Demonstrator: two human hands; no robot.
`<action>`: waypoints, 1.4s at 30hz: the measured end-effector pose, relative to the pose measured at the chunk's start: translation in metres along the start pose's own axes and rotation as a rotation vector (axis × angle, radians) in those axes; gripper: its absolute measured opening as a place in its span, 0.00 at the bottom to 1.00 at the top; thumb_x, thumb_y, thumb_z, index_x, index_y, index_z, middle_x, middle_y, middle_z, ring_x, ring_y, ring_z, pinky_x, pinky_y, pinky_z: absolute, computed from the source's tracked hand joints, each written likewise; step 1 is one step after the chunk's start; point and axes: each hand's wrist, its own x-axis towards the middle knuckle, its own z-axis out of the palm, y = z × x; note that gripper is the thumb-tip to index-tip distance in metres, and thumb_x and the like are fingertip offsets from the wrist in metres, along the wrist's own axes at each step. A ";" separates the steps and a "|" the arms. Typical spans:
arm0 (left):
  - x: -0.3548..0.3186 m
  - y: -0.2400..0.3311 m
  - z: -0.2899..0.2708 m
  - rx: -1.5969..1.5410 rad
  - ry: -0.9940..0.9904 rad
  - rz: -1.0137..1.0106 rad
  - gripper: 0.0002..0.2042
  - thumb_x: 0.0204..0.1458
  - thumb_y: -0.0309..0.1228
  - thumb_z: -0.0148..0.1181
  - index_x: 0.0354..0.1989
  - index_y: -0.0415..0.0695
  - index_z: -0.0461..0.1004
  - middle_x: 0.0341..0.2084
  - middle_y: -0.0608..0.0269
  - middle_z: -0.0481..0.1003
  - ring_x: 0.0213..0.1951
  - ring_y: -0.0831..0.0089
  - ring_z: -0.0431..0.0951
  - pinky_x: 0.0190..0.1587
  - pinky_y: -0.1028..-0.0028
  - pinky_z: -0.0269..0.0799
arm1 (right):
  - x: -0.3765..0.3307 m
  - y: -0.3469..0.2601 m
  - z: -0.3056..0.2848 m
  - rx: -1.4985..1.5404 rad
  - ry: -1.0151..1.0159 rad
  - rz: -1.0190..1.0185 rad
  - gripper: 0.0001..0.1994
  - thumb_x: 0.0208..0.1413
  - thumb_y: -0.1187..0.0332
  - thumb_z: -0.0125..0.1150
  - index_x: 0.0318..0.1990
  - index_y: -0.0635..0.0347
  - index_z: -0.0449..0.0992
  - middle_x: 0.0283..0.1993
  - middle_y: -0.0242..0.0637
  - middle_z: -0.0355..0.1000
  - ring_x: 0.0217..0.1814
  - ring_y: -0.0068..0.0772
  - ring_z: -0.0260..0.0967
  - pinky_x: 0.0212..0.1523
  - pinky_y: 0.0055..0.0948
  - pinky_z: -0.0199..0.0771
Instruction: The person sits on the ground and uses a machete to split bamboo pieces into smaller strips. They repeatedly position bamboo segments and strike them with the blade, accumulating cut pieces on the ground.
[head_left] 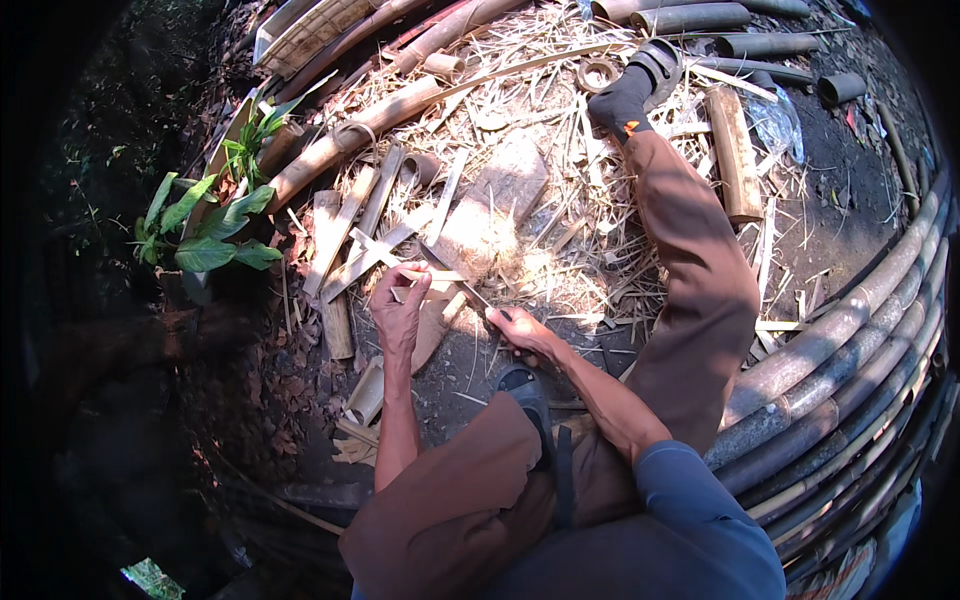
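My left hand (398, 306) is closed in a pinch on a thin, pale bamboo strip (445, 276). The strip reaches to the right, across the blade of a knife (474, 293). My right hand (524, 332) grips the knife's handle, its blade slanting up and left toward the fingers of my left hand. Blade and strip cross closely; whether they touch is hard to make out. Just below the strip, a flat wooden piece (434, 328) lies on the ground. Beyond the hands, a worn wooden block (510, 180) sits among pale shavings.
Split bamboo pieces (340, 225) lie left of the block. A long bamboo pole (345, 140) and a leafy plant (215, 225) stand farther left. Several dark poles (830, 355) curve along the right. A short bamboo length (735, 155) lies beside my outstretched leg (690, 240).
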 end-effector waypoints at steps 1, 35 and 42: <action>-0.002 0.000 -0.008 -0.025 0.102 -0.043 0.09 0.52 0.24 0.64 0.41 0.37 0.75 0.39 0.60 0.77 0.42 0.76 0.77 0.47 0.78 0.72 | -0.001 0.000 0.001 -0.082 0.049 -0.074 0.31 0.58 0.41 0.49 0.48 0.66 0.72 0.41 0.55 0.76 0.47 0.50 0.74 0.48 0.43 0.71; -0.045 -0.018 0.004 -0.045 0.555 -0.162 0.21 0.64 0.36 0.42 0.40 0.23 0.72 0.30 0.44 0.77 0.30 0.61 0.82 0.34 0.70 0.83 | -0.098 -0.006 0.032 -0.533 0.445 -0.389 0.20 0.62 0.52 0.52 0.37 0.65 0.64 0.22 0.61 0.69 0.29 0.68 0.69 0.29 0.53 0.67; -0.046 -0.005 0.013 0.110 0.474 -0.189 0.26 0.65 0.36 0.38 0.31 0.17 0.70 0.27 0.36 0.77 0.30 0.58 0.83 0.29 0.72 0.81 | -0.076 -0.002 0.038 -0.518 0.453 -0.453 0.18 0.61 0.54 0.54 0.36 0.63 0.64 0.22 0.58 0.69 0.29 0.66 0.69 0.30 0.54 0.66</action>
